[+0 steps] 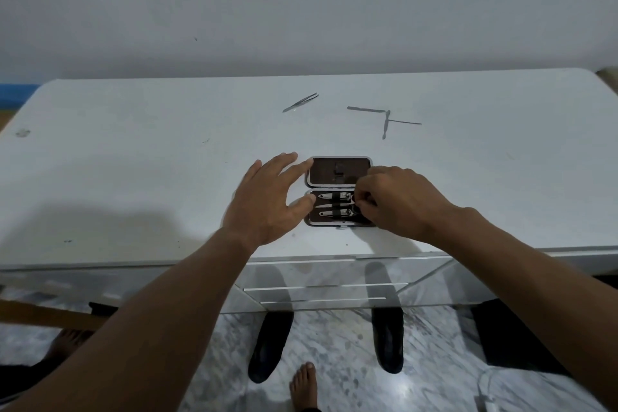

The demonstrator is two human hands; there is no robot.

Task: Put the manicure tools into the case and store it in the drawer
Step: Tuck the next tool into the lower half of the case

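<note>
Both forearms reach in from the near edge, over a bare foot [303,385] on the marbled floor [337,344]. Spread flat and wide, the left hand [267,197] steadies the open case [339,191], its fingertips touching the case's left edge. Just right of it, the right hand [398,201] has its fingers pinched narrow over the case's right end; what they hold, if anything, I cannot tell. Two clippers [334,204] already sit strapped in the lower half. Beyond the left hand lie tweezers [301,102]; beyond the right hand, three slim tools [384,119] cross one another, still unpacked. Closing the case and using the drawer [321,278] below the hands appear to remain. Scuffed and white, the worktop [133,160] stands against a plain pale wall [301,10].
</note>
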